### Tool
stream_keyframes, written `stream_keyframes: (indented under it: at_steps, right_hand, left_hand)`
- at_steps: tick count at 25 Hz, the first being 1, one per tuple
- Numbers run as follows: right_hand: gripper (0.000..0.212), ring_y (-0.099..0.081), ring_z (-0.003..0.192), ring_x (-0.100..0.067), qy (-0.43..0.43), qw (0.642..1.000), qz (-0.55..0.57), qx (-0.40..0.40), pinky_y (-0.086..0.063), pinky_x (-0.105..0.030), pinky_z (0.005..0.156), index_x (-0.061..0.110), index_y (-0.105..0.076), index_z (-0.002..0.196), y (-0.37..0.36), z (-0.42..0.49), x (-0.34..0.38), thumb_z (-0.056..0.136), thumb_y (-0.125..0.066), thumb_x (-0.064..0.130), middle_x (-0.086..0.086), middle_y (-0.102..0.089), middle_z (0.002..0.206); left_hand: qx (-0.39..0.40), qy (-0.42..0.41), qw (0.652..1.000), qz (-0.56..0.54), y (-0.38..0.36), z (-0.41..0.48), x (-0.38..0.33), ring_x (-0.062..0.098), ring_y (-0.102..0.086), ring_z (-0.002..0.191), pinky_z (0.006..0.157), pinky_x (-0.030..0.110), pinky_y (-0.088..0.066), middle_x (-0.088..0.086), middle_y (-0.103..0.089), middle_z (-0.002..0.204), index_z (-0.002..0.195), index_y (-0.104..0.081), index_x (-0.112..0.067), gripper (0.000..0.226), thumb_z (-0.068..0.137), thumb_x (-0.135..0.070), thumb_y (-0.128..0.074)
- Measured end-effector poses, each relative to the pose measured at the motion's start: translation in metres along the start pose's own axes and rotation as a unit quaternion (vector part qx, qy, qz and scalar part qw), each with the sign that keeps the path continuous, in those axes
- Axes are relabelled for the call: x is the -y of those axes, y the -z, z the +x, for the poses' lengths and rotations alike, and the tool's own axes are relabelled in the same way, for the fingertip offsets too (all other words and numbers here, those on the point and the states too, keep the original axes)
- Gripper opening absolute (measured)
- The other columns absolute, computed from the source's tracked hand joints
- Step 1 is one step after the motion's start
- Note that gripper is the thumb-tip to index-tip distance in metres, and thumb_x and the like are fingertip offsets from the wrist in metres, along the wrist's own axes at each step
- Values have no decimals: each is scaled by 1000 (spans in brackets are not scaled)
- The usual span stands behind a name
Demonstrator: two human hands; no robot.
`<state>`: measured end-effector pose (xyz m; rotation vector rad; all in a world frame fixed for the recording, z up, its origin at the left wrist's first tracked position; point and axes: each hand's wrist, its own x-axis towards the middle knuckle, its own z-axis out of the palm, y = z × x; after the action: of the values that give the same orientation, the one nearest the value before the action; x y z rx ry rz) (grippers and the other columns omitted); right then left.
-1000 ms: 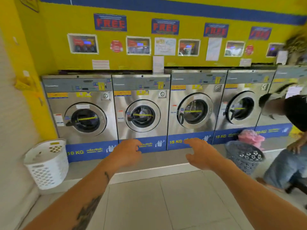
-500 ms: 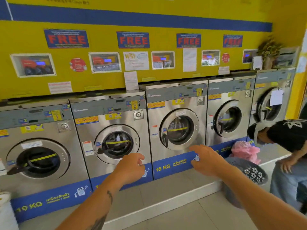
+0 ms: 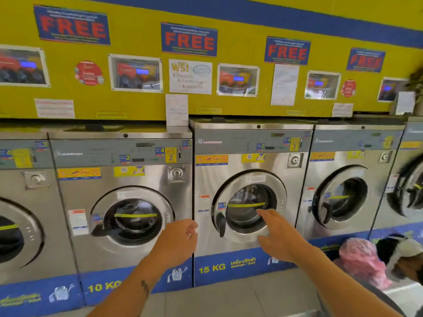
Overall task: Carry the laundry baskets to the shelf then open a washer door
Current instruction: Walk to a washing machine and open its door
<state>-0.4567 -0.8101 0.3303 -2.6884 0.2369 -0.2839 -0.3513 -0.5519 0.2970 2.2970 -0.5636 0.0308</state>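
Where steel washers [image 3: 249, 188] line the yellow wall [image 3: 142, 106], both hands hover empty.

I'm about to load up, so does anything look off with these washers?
One thing: the washer door right of the 15 KG machine looks ajar, swung out from its opening. The rest look shut.

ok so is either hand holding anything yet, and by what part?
Nothing held. The left hand and right hand are both empty with fingers open, reaching toward the 15 KG washer's door; no grip on its black handle.
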Motion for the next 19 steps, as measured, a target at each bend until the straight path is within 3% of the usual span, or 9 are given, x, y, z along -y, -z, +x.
stream_keyframes:
  at_steps: [1, 3, 6, 12, 19]
  right_hand:
    - [70, -39, 134, -25, 6, 1000, 0, -2, -40, -39, 108, 24, -32, 147, -4, 26, -11, 83, -60, 22, 2, -35, 147]
    - [71, -38, 135, -26, 1, 1000, -4, 2, -39, -39, 109, 24, -31, 147, -8, 83, -36, 82, -59, 25, 2, -35, 149]
    - [77, -32, 140, -29, -34, 999, -18, 2, -32, -41, 114, 17, -25, 152, -5, 157, -72, 82, -56, 25, -3, -29, 155]
    - [80, -36, 135, -32, -46, 998, -50, 9, -36, -43, 111, 15, -29, 150, 9, 296, -151, 77, -60, 25, -7, -36, 151]
    - [77, -25, 142, -33, 47, 986, -152, 58, -32, -47, 113, 15, -19, 153, -11, 454, -230, 85, -54, 26, -9, -23, 158]
  left_hand:
    - [-4, -8, 1000, -4, -12, 30, 3, 7, -63, 91, 68, 6, -44, -7, -67, 106, 114, -66, -26, 26, 94, -26, -50]
    - [1, -16, 1000, -20, -39, 98, 5, 12, -66, 97, 82, 19, -52, -6, -69, 110, 114, -67, -28, 26, 93, -28, -50]
    - [11, -44, 999, -19, -71, 187, -9, 16, -61, 112, 98, 31, -47, -5, -65, 122, 120, -64, -25, 29, 95, -31, -50]
    - [47, -54, 996, 45, -154, 331, -32, 18, -41, 137, 113, 34, -33, -6, -33, 155, 148, -34, -27, 57, 95, -40, -48]
    - [29, -1, 986, 164, -240, 445, -33, 22, -11, 151, 123, 39, -16, -1, -3, 165, 156, -4, -23, 81, 91, -36, -52]
